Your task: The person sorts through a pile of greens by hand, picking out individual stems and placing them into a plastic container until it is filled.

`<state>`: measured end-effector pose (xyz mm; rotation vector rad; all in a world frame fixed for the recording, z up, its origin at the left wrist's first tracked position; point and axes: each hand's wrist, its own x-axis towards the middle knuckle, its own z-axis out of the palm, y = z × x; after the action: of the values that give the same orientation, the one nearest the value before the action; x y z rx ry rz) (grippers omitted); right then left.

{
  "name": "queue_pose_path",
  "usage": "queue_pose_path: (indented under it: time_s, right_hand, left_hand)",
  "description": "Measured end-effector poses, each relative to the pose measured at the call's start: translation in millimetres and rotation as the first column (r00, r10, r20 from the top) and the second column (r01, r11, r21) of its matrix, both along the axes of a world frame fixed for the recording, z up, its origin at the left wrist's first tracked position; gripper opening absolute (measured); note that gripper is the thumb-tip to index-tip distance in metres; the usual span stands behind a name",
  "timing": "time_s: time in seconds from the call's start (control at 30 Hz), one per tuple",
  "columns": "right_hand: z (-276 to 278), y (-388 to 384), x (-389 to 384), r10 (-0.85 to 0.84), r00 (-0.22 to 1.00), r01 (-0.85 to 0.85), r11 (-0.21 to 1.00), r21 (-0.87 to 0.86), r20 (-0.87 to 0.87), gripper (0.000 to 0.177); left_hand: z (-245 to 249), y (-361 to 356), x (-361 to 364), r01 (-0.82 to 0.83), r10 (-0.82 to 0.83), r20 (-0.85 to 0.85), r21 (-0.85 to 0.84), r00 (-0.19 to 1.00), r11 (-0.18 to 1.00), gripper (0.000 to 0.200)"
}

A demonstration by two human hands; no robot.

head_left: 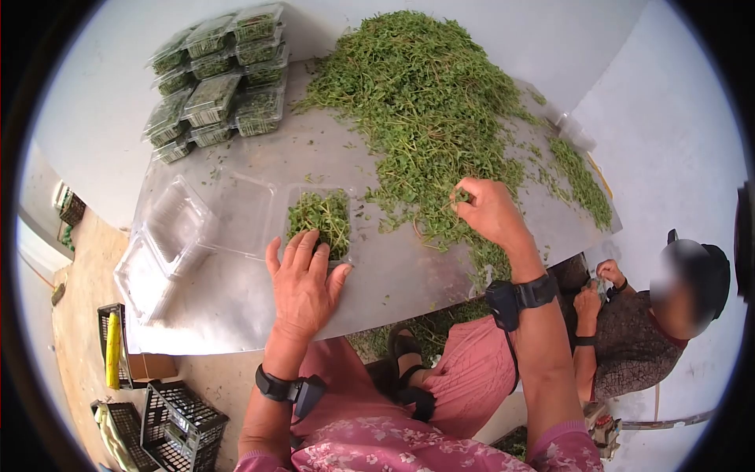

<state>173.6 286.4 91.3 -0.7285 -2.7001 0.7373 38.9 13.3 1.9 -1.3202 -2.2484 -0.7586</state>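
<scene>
Green leafy herb sprigs (425, 102) are heaped loosely across the far half of the dull grey sheet-metal table (236, 307), going by the head camera, which is the only view.

The right hand (491, 211) is at the near edge of the heap with its thumb and fingertips pinched together on a few sprigs. The left hand (303, 279) lies flat with its fingers stretched out on the near rim of a small clear plastic clamshell tub (318, 216). That tub is already partly filled with the same greens. It sits just left of the heap, between the two hands.

These sprigs look super light, soft and tangly, so probably easy to bruise. A gentle pinch on a small tuft at the loose edge seems better than digging into the middle.

Other stuff around:
- a stack of filled clear lidded tubs (216, 79) at the far left corner
- empty open clear tubs (169, 236) at the left edge
- black plastic crates (177, 413) down on the floor
- a seated co-worker (629, 330) off to the right, hands busy in their lap
</scene>
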Motion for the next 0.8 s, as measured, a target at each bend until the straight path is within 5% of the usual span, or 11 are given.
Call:
queue_pose_path:
  time_s: [0.1,0.2,0.4,0.5,0.63,0.73,0.8]
  right_hand:
    - [-13.5,-3.8,-4.7,0.241,0.963,-0.241,0.97,0.017,-0.123,0.022]
    - [-34.7,-5.2,-17.2,0.354,0.933,-0.327,0.912,0.249,-0.072,0.03]
    - [-51.8,-9.3,-37.1,0.21,0.951,-0.27,0.922,0.278,0.226,0.025]
    - [-44.3,2.3,-33.6,0.327,0.941,-0.337,0.9,0.275,0.081,0.018]
    - [-12.2,-0.4,-18.6,0.14,0.981,-0.122,0.984,0.132,-0.136,0.018]
    - [7.8,-12.1,-8.9,-0.117,0.989,0.12,0.992,-0.024,0.088,0.02]
    - [-1.3,-8.2,-7.2,-0.091,0.978,0.096,0.995,-0.017,0.186,0.023]
  left_hand:
    - [-0.6,0.5,0.2,-0.001,0.001,-0.002,0.001,1.0,1.0,0.037]
    - [-1.8,1.2,0.5,0.002,-0.002,-0.004,0.003,1.0,1.0,0.037]
    - [-0.6,0.5,0.3,-0.002,0.002,-0.01,-0.003,1.0,1.0,0.036]
    - [-0.8,0.5,0.1,-0.002,0.002,-0.007,0.001,1.0,1.0,0.036]
    - [-0.9,-0.1,0.1,0.0,0.0,0.005,0.013,1.0,1.0,0.035]
    - [-1.2,0.2,0.1,0.001,-0.001,0.001,0.016,1.0,1.0,0.035]
    - [-1.4,-0.2,-0.1,0.001,-0.001,-0.003,0.018,1.0,1.0,0.035]
